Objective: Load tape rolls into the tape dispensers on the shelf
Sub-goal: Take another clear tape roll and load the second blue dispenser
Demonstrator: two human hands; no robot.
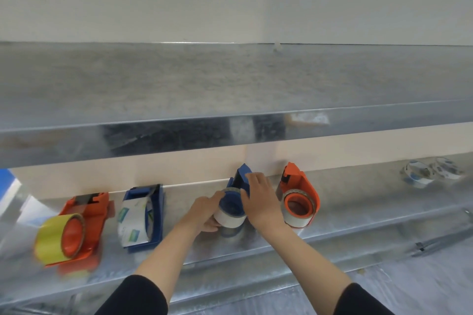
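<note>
On shelf (358, 199), third from left: your left hand (204, 212) grips white roll (229, 220), seated on hub of blue dispenser (242, 174). Right hand (261, 199) fingers curl round dispenser, steadying. Next, likely: press roll home, thread tape end.

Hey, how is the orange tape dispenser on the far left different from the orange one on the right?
The far-left orange dispenser carries a yellow roll; the right orange dispenser carries a whitish roll. The far-left one is well apart from the right hand; the right one sits just beside it. Both are orange, loaded, and on the same metal shelf.
</note>
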